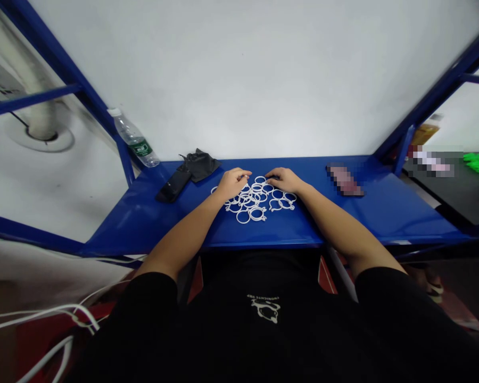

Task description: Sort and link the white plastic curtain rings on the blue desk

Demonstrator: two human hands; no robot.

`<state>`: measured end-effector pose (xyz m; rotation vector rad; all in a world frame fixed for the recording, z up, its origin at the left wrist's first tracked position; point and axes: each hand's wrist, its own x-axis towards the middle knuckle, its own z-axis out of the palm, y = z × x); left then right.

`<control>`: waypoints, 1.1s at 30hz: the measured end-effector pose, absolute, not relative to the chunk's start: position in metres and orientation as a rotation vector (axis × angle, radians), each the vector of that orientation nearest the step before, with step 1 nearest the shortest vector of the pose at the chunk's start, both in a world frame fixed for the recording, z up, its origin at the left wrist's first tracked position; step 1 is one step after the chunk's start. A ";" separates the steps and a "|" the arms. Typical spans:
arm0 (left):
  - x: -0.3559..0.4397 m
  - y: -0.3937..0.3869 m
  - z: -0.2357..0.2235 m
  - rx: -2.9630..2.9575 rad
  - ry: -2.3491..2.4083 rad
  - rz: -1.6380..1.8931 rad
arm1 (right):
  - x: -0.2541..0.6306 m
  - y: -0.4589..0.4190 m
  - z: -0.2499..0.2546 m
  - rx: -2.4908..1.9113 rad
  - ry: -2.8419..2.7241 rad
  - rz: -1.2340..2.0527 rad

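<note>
Several thin white plastic rings (243,216), many with a small clip-like tab, lie in a loose, overlapping heap on a blue table (179,223). At the heap's far left side is my left hand (232,183), its fingers curled into a pinch. A bit of white, seemingly part of a ring, shows at those fingertips. My right hand (286,180) rests at the heap's far right side, palm down. Its thumb and bent fingers are apart, with the tips close to or touching rings. Parts of some rings are hidden beneath both hands.
Left of the heap lie a black phone (174,186) and a black pouch (200,164). A clear plastic bottle (134,139) leans in the back left corner by the blue frame (99,101). A pixelated reddish object (345,180) lies on the right. White wall (243,80) bounds the back.
</note>
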<state>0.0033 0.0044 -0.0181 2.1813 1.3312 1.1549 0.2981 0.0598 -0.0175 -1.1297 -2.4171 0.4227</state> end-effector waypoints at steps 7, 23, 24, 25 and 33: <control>0.004 0.001 -0.012 2.224 1.382 1.108 | 0.298 0.058 -0.016 -1.129 -2.416 0.423; 0.003 -0.003 -0.011 2.146 1.383 1.140 | 0.297 0.055 -0.015 -1.077 -2.418 0.402; 0.002 -0.001 -0.011 2.146 1.395 1.188 | 0.297 0.055 -0.015 -1.073 -2.420 0.403; -0.001 0.001 -0.011 2.151 1.408 1.231 | 0.297 0.055 -0.015 -1.068 -2.423 0.406; -0.022 0.024 -0.017 2.103 1.577 1.248 | 0.294 0.057 -0.017 -1.084 -2.455 0.358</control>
